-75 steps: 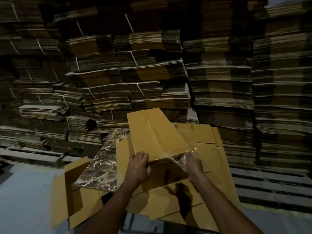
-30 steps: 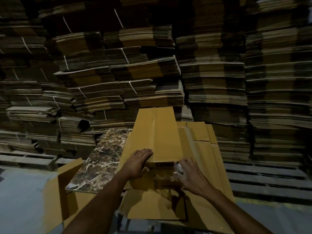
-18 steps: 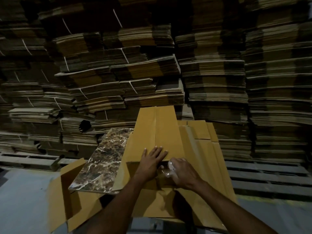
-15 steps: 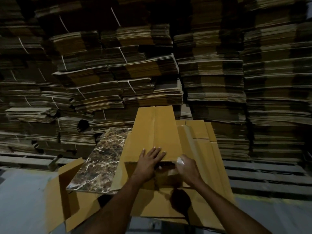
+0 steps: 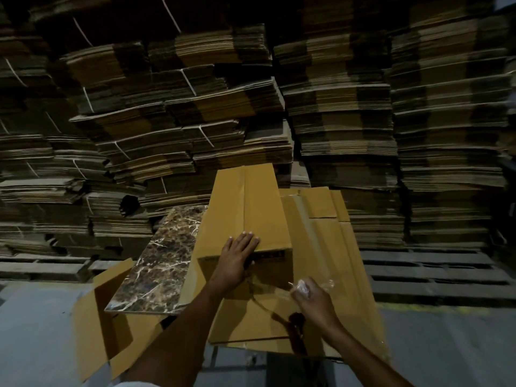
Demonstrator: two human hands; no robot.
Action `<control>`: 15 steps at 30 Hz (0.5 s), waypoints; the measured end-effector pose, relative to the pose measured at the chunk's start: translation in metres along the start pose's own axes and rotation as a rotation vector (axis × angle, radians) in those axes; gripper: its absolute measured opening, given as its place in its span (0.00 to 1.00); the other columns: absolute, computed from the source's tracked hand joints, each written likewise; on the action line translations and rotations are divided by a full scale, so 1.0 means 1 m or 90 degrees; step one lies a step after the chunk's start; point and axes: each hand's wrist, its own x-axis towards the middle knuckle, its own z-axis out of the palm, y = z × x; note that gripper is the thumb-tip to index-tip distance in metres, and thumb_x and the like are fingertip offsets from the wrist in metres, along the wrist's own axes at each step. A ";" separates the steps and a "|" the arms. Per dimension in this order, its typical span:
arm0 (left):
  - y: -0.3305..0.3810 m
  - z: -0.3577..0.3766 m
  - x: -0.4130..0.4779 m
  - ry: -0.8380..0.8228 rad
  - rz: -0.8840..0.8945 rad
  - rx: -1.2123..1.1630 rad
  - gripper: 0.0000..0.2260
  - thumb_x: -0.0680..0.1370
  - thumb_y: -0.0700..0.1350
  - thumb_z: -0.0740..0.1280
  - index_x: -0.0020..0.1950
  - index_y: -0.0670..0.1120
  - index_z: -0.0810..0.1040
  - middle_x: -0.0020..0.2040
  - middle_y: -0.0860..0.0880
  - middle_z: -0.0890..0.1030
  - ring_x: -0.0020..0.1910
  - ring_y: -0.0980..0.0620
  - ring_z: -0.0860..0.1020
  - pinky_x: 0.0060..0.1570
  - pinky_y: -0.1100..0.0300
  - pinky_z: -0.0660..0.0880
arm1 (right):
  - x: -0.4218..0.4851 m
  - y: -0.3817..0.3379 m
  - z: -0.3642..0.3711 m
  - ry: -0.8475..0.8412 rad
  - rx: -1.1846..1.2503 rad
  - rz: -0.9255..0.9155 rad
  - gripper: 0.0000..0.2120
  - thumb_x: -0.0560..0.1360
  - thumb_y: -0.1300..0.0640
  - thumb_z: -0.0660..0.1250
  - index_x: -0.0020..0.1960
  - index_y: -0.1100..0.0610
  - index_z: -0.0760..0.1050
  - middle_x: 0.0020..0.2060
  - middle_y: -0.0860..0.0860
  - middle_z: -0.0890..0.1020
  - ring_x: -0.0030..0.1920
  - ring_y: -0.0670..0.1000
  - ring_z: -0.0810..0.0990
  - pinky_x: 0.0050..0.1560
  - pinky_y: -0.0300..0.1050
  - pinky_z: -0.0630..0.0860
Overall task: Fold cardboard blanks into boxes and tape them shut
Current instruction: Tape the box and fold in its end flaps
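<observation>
1 flat left hand (image 5: 236,262), fingers (image 5: 247,241) together, presses the box (image 5: 245,208); right hand (image 5: 310,303) seemingly pinches tape (image 5: 303,287).

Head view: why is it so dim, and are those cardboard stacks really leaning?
Head view: dim, light falling mostly on the box and marbled slab; the cardboard stacks bow from wide-angle distortion and look softly blurred; the right hand, pinching clear tape, casts a dark shadow.

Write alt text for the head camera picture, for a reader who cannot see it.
A person's left hand presses flat on a folded cardboard box while the right hand pinches clear tape at its near end. A marble-patterned board lies to the left of the box, and tall stacks of flat cardboard fill the dim background.
</observation>
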 end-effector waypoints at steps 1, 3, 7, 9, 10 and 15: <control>0.001 0.001 -0.003 0.014 0.004 0.002 0.30 0.83 0.47 0.63 0.83 0.54 0.54 0.83 0.49 0.52 0.82 0.48 0.48 0.80 0.44 0.44 | 0.001 -0.002 -0.001 -0.008 0.015 -0.026 0.09 0.79 0.47 0.67 0.54 0.51 0.77 0.48 0.50 0.83 0.49 0.51 0.82 0.46 0.45 0.77; 0.005 0.001 -0.008 0.025 0.000 0.013 0.32 0.82 0.45 0.65 0.83 0.55 0.54 0.83 0.48 0.53 0.82 0.47 0.49 0.79 0.47 0.39 | 0.005 -0.007 0.001 -0.026 0.133 -0.038 0.20 0.76 0.40 0.66 0.60 0.53 0.78 0.53 0.51 0.84 0.54 0.52 0.82 0.53 0.50 0.77; -0.002 0.000 -0.022 0.024 -0.057 0.056 0.39 0.79 0.45 0.68 0.82 0.62 0.49 0.83 0.51 0.49 0.82 0.48 0.46 0.77 0.39 0.36 | 0.023 -0.032 0.013 0.018 0.496 0.098 0.07 0.82 0.53 0.65 0.51 0.57 0.74 0.46 0.56 0.85 0.37 0.54 0.82 0.39 0.48 0.77; -0.004 -0.001 -0.028 0.012 -0.062 0.045 0.40 0.79 0.43 0.67 0.82 0.64 0.47 0.83 0.52 0.48 0.82 0.50 0.45 0.77 0.41 0.35 | 0.027 -0.028 0.022 0.046 0.455 0.164 0.15 0.80 0.48 0.70 0.48 0.60 0.78 0.36 0.56 0.77 0.27 0.52 0.72 0.27 0.42 0.67; -0.003 -0.003 -0.029 0.004 -0.054 0.036 0.39 0.79 0.41 0.66 0.82 0.64 0.47 0.83 0.52 0.47 0.82 0.51 0.44 0.77 0.43 0.35 | 0.027 -0.026 0.029 0.033 0.394 0.200 0.19 0.77 0.43 0.72 0.49 0.60 0.81 0.35 0.56 0.76 0.28 0.52 0.71 0.27 0.41 0.65; 0.004 -0.016 -0.027 -0.055 -0.050 0.002 0.34 0.82 0.39 0.60 0.83 0.60 0.49 0.83 0.51 0.45 0.82 0.49 0.41 0.78 0.45 0.37 | 0.046 -0.024 0.079 -0.022 -0.092 0.189 0.23 0.73 0.34 0.71 0.41 0.55 0.78 0.37 0.50 0.81 0.37 0.52 0.79 0.38 0.45 0.71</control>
